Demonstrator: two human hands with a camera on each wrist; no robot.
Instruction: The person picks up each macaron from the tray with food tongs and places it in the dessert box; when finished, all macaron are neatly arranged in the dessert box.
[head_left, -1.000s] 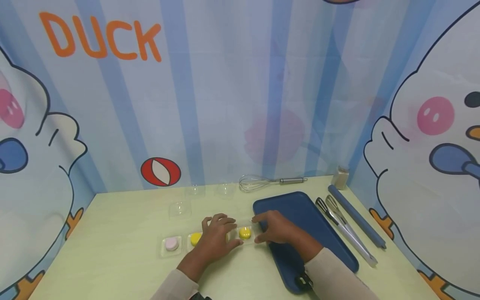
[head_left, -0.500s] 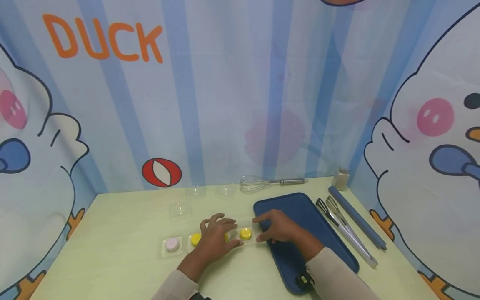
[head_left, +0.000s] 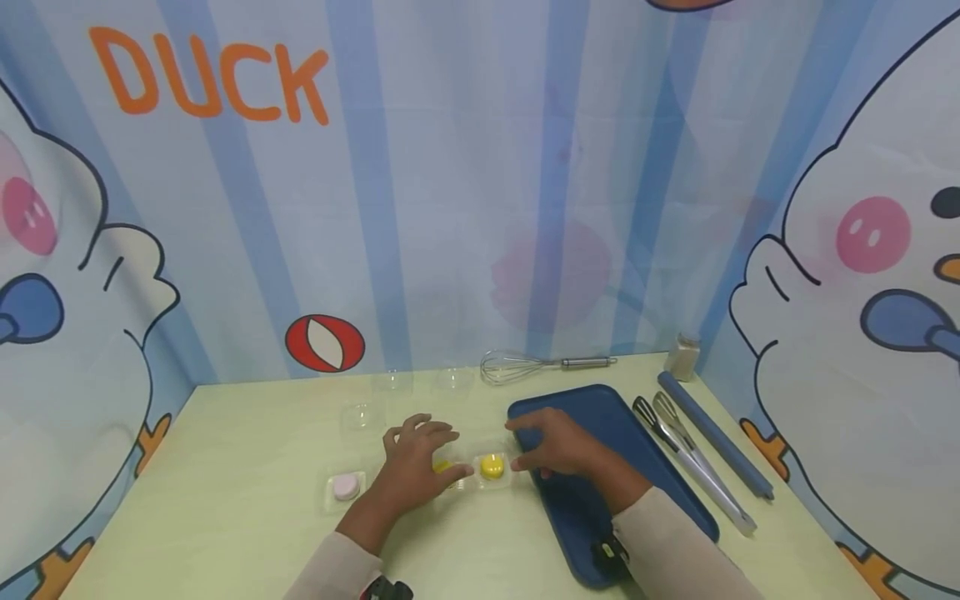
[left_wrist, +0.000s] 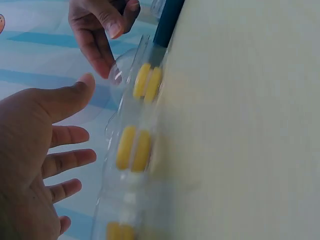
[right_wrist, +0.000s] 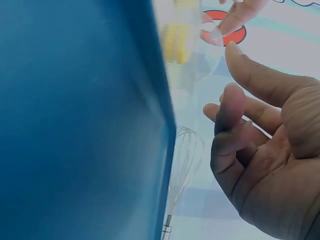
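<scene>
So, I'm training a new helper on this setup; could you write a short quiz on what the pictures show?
1. How many yellow macarons show in the left wrist view?
2. True or false: the large wire whisk lies on the blue tray.
3. Fill in: in the head view, the person's ____ hand is nearer the pale pink macaron.

Key:
1. Three, the lowest one cut off by the picture's edge.
2. False; the large wire whisk lies behind the blue tray.
3. Left hand.

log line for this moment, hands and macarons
left hand: holds nothing, by boxed yellow macarons | right hand: holds nothing, over blue tray | pink macaron: boxed, left of yellows
</scene>
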